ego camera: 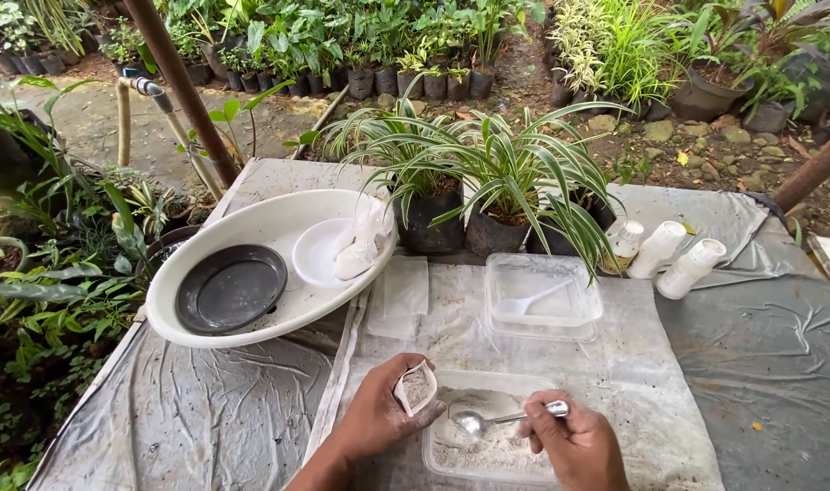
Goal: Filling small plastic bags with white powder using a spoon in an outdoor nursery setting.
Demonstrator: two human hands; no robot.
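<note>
My left hand [375, 415] pinches a small open white pouch [416, 387] with some pale powder inside, held just above the near edge of a clear plastic container [451, 455] of whitish powder. A metal spoon [492, 421] is gripped in my right hand [575, 445], its bowl resting over the powder next to the pouch. Both hands are at the bottom centre of the head view, over a table covered with grey plastic sheeting [206, 409].
A large white oval basin [251, 327] at left holds a black dish [230, 288], a white dish and crumpled pouches. A second clear container [542, 300] holds a white scoop. Potted striped-leaf plants [487, 182] stand behind; white bottles [669, 255] lie at right.
</note>
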